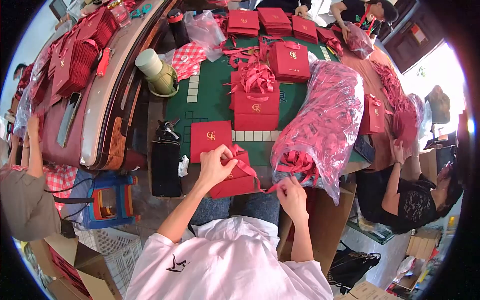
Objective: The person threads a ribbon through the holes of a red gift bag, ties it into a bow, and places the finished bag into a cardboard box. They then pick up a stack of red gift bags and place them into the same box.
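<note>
A small red paper gift bag (pixel 232 186) with a gold logo lies at the near table edge, in front of my body. My left hand (pixel 215 167) is closed on its upper edge, near where a red ribbon (pixel 255 179) comes out. The ribbon runs right to my right hand (pixel 293 200), which pinches its far part between thumb and fingers. Just beyond my left hand lies another red gift bag (pixel 211 137), flat. A clear plastic sack (pixel 330 95) full of red ribbons rests right of my hands, its mouth towards me.
Farther in stand a red bag topped with ribbons (pixel 257 110) and several bag stacks (pixel 290 62). A tumbler (pixel 150 64) and a black pouch (pixel 166 167) sit on the left. Co-workers handle red items at both sides and at the back. A cardboard box (pixel 327 225) is below right.
</note>
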The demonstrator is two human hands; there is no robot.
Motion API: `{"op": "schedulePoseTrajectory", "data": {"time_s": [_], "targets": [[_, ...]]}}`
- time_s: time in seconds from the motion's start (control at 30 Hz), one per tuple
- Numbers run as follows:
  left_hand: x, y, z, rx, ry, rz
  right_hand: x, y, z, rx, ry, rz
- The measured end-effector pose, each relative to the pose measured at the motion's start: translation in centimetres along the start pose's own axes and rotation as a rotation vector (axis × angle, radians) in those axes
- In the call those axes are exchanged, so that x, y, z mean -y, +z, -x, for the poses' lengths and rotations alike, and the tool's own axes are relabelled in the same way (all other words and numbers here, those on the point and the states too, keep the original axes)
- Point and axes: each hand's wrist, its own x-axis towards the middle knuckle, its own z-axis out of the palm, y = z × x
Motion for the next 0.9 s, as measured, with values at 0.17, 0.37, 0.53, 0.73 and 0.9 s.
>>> {"op": "schedulePoseTrajectory", "data": {"time_s": [0.17,0.37,0.53,0.73,0.9], "targets": [[0.2,0.4,-0.2,0.018,-0.02,0.003,-0.2,0.3,0.6,-0.188,0.255,0.161],[0.4,0.9,-0.5,0.029,-0.047,0.001,-2.4,3.1,0.0,-0.166,0.295,0.187],[0.8,2.0,-0.5,0.029,-0.025,0.01,-1.7,2.9,0.1,-0.224,0.298,0.062],[-0.9,2.0,0.2,-0.184,0.281,-0.228,2.0,2.5,-0.6,-0.265,0.077,-0.342],[-2.9,0.5,2.7,0.051,0.131,0.377,5.9,3.4,-2.3,-0.057,-0.036,-0.446]]}}
